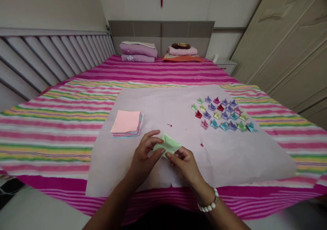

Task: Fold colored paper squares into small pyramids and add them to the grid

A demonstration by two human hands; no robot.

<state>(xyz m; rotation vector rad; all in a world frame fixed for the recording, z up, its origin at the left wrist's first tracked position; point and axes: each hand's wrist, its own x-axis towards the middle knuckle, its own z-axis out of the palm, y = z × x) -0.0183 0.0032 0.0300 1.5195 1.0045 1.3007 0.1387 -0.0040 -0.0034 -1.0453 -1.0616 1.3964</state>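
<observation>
A light green piece of folded paper [170,144] is held up in front of me, above the pale sheet. My left hand [148,150] pinches its left side between thumb and fingers, with one finger raised. My right hand [184,160] grips its lower right edge, thumb in front and fingers behind. To the left of my hands sits a stack of square paper [126,121], pink on top with several colours below. On the right stand several rows of small folded paper boats [217,115] in green, purple, red, yellow and blue.
The pale sheet [163,102] lies on a bed with a striped cover [58,134]. Small red bits [201,144] and a thin red-tipped item [169,125] lie on it. Folded bedding [139,51] rests by the headboard [143,29]; a rail [56,52] runs along the left.
</observation>
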